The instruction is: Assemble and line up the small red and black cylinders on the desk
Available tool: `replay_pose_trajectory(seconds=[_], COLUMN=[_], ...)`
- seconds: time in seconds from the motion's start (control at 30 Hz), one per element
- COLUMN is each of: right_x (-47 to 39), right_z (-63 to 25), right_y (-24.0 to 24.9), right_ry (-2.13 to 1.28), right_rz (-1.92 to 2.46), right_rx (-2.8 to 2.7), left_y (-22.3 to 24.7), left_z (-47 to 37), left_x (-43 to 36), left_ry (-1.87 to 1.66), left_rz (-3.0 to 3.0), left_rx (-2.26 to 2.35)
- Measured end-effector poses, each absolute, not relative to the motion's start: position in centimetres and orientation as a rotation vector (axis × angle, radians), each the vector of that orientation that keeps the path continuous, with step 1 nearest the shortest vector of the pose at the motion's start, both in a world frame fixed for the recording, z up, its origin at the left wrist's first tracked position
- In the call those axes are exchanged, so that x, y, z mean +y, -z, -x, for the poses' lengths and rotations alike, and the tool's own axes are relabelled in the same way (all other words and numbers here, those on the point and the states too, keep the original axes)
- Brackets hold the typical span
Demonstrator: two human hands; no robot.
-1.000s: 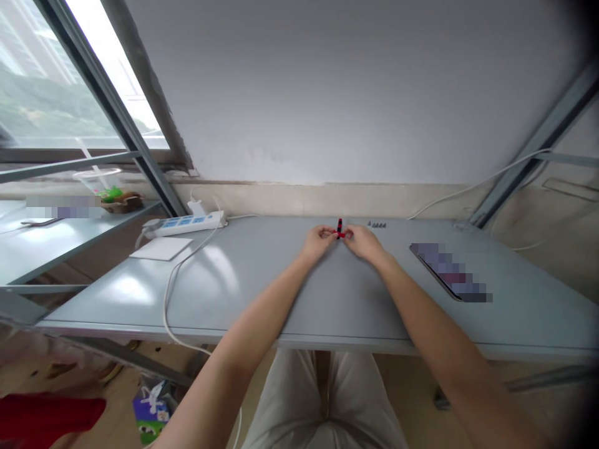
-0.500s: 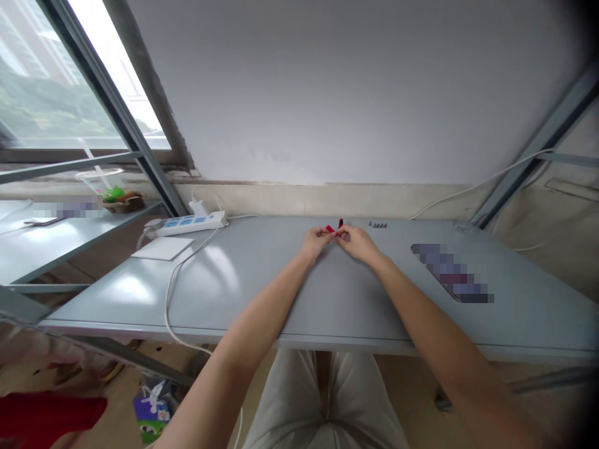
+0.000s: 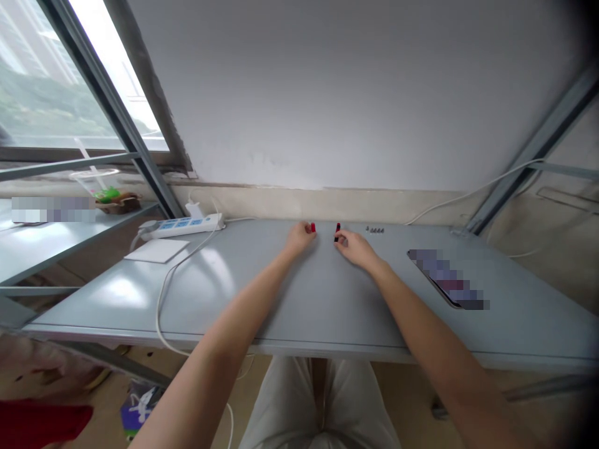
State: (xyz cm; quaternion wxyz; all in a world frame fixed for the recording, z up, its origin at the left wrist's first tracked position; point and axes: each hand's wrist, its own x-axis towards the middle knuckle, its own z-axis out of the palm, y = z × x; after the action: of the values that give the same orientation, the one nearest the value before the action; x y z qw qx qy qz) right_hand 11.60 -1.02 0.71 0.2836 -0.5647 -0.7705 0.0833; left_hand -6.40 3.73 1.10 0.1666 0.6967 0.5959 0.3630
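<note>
My left hand [image 3: 299, 239] is closed in a pinch on a small red piece [image 3: 313, 228], which stands up from the fingertips above the far part of the grey table. A short gap to the right, my right hand [image 3: 354, 246] has its thumb and fingers pinched on a small black piece [image 3: 336, 239]. Just beyond those fingertips shows a small red-and-black piece [image 3: 338, 227]; I cannot tell whether it joins the black one. Several small metal screw-like parts [image 3: 375, 231] lie in a row to the right of that hand.
On the right of the grey table [image 3: 299, 299] lies a phone [image 3: 444, 279] with a blurred screen. At the left are a white power strip [image 3: 182, 226], a flat white square [image 3: 156, 251] and a white cable [image 3: 161, 299] hanging over the front edge. A wall stands behind.
My hands were together at the red and black pieces and have come apart. The left hand has moved left with the red piece; the right stays near its place. The view has shifted slightly.
</note>
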Motion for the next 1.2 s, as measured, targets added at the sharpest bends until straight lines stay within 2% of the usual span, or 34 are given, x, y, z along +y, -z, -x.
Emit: replay_pose_trajectory(seconds=[0.3, 0.6, 0.93, 1.2], right_x=[-1.0, -1.3, -1.2, -1.0], right_z=[-11.7, -11.8, -13.1, -13.9], right_y=[-0.7, -1.2, -1.9, -1.2], right_ry=[-0.207, -0.176, 0.014, -0.071], right_rz=[1.553, 1.625, 1.903, 2.118], right_rx=[-2.086, -2.044, -1.858, -1.865], left_y=[0.0, 0.3, 0.9, 0.3], left_z=[10.0, 9.8, 9.4, 9.6], left_x=[4.3, 5.1, 5.7, 5.3], left_ry=[-0.813, -0.768, -0.774, -0.719], left_rz=[-1.921, -1.891, -1.911, -1.964], left_rx=[1.871, 1.897, 1.944, 1.951])
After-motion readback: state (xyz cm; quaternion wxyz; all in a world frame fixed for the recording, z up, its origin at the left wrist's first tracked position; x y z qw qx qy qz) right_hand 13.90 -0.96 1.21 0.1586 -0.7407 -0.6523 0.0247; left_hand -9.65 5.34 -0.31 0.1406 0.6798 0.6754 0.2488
